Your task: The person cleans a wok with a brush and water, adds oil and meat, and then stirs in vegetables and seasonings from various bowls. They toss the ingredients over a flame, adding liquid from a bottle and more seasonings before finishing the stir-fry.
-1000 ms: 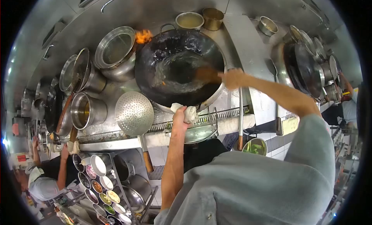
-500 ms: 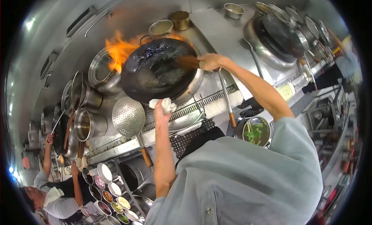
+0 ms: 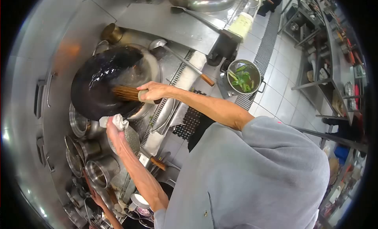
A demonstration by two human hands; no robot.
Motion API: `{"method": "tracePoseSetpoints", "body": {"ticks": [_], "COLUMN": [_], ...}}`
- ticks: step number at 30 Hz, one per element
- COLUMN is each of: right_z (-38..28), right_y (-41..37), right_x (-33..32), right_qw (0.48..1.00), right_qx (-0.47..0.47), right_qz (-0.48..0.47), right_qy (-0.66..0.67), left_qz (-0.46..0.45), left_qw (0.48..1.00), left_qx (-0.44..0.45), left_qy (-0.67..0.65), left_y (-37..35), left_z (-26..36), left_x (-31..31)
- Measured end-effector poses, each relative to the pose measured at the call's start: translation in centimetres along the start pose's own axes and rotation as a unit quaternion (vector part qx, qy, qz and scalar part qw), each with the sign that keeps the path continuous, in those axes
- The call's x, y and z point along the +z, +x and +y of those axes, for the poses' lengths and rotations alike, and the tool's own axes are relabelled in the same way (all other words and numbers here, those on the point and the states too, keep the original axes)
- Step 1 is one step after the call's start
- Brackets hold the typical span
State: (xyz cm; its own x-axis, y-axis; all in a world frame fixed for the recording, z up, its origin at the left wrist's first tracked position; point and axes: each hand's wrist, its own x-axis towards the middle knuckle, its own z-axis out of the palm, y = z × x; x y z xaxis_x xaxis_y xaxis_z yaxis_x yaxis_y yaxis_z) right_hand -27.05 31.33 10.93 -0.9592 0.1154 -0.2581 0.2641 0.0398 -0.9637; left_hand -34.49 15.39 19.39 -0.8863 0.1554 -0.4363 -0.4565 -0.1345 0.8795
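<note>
My left hand [image 3: 113,131] is wrapped round a folded white cloth [image 3: 119,121] at the near rim of a large black wok [image 3: 88,99]. The wok is tilted over the stove and looks wet inside. My right hand [image 3: 151,92] grips a brown bristle brush [image 3: 126,93] by its bound end, with the bristles over the wok. A ladle [image 3: 185,61] with a wooden handle lies to the right of the wok. Below it, a perforated skimmer [image 3: 132,140] is partly hidden by my left forearm.
A pot of green leaves in liquid [image 3: 245,77] stands right of the counter. Metal pots [image 3: 101,172] line the lower left. A brass-coloured pot [image 3: 112,33] is behind the wok. Another person's forearm [image 3: 107,211] reaches in at the bottom left. Steel shelves [image 3: 334,51] stand at the right.
The view has turned and shifted. The flames beside the wok are gone. The wok is tilted differently, and the brush has moved nearer its lower edge.
</note>
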Motion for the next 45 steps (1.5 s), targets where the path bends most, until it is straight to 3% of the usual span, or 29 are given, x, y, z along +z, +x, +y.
{"method": "tracePoseSetpoints", "body": {"ticks": [6, 9, 11, 15, 16, 19, 20, 23, 25, 26, 27, 29, 31, 33, 35, 36, 37, 39, 41, 43, 45], "right_z": [1.8, 2.4, 4.0, 4.4, 4.7, 7.8, 9.4, 9.0, 7.4, 9.1, 9.8, 10.7, 12.0, 13.6, 13.1, 11.2, 10.2, 6.3, 1.1, -4.2, -7.0], "right_y": [1.9, 1.8, 2.2, 1.1, 1.0, 2.8, 3.5, 3.7, 2.8, 3.5, 3.2, 2.5, 2.1, 2.2, 2.5, 2.3, 3.3, 5.8, 6.9, 11.8, 16.4], "right_x": [0.1, 0.1, 1.1, 1.0, 1.0, 0.2, -1.7, -9.7, -12.0, -11.8, -12.2, -12.2, -11.3, -10.7, -10.9, -12.2, -13.1, -14.8, -16.3, -18.1, -16.2], "right_qw": [0.995, 0.998, 0.993, 0.991, 0.983, 0.975, 0.965, 0.975, 0.974, 0.957, 0.953, 0.958, 0.959, 0.951, 0.946, 0.963, 0.959, 0.947, 0.951, 0.924, 0.874], "right_qx": [-0.028, -0.031, -0.072, -0.017, 0.007, -0.18, -0.192, -0.002, 0.047, -0.016, -0.05, -0.041, 0.0, -0.033, -0.015, -0.026, -0.108, -0.205, -0.235, -0.269, -0.274], "right_qz": [0.063, 0.037, 0.087, 0.002, -0.021, 0.105, 0.102, 0.09, 0.165, 0.259, 0.28, 0.285, 0.262, 0.296, 0.258, 0.219, 0.252, 0.245, 0.162, 0.111, 0.154], "right_qy": [-0.065, -0.035, -0.026, 0.135, 0.182, -0.074, -0.146, -0.202, -0.145, -0.13, -0.104, 0.006, 0.104, 0.09, 0.195, 0.152, 0.073, -0.033, -0.117, -0.25, -0.371], "left_qz": [0.016, 0.072, 0.06, 0.1, 0.103, 0.109, 0.105, 0.149, 0.092, 0.094, 0.103, 0.043, 0.172, 0.148, 0.174, 0.137, 0.172, 0.007, 0.003, 0.017, -0.013], "left_qw": [0.991, 0.97, 0.955, 0.921, 0.924, 0.956, 0.963, 0.985, 0.995, 0.996, 0.995, 0.997, 0.981, 0.981, 0.977, 0.978, 0.968, 0.962, 0.957, 0.949, 0.938], "left_qx": [0.074, 0.168, 0.219, 0.308, 0.299, 0.228, 0.209, 0.063, 0.019, 0.0, -0.011, -0.05, -0.079, -0.093, -0.107, -0.095, -0.119, -0.089, -0.087, -0.073, -0.072], "left_qy": [0.113, 0.161, 0.194, 0.216, 0.216, 0.152, 0.137, 0.06, 0.013, 0.01, 0.0, -0.035, -0.031, -0.087, -0.057, -0.123, -0.138, -0.259, -0.276, -0.306, -0.339], "left_y": [0.2, 1.7, 2.1, 1.3, 1.4, 1.5, 1.4, 0.6, 0.5, 0.4, 0.5, 0.8, 1.4, 2.4, 3.2, 3.9, 4.9, 6.5, 6.1, 7.9, 8.9], "left_z": [0.7, -0.8, -2.3, -5.5, -5.7, -4.9, -4.1, -3.2, -4.3, -5.1, -5.7, -6.8, -8.2, -9.3, -10.2, -10.4, -10.6, -10.4, -10.6, -10.2, -10.0], "left_x": [0.9, 0.8, 0.7, 0.7, 0.7, 1.3, 1.8, 2.1, 2.6, 2.4, 2.8, 2.5, 2.5, 2.8, 2.9, 3.5, 4.3, 4.3, 4.2, 5.0, 4.2]}}
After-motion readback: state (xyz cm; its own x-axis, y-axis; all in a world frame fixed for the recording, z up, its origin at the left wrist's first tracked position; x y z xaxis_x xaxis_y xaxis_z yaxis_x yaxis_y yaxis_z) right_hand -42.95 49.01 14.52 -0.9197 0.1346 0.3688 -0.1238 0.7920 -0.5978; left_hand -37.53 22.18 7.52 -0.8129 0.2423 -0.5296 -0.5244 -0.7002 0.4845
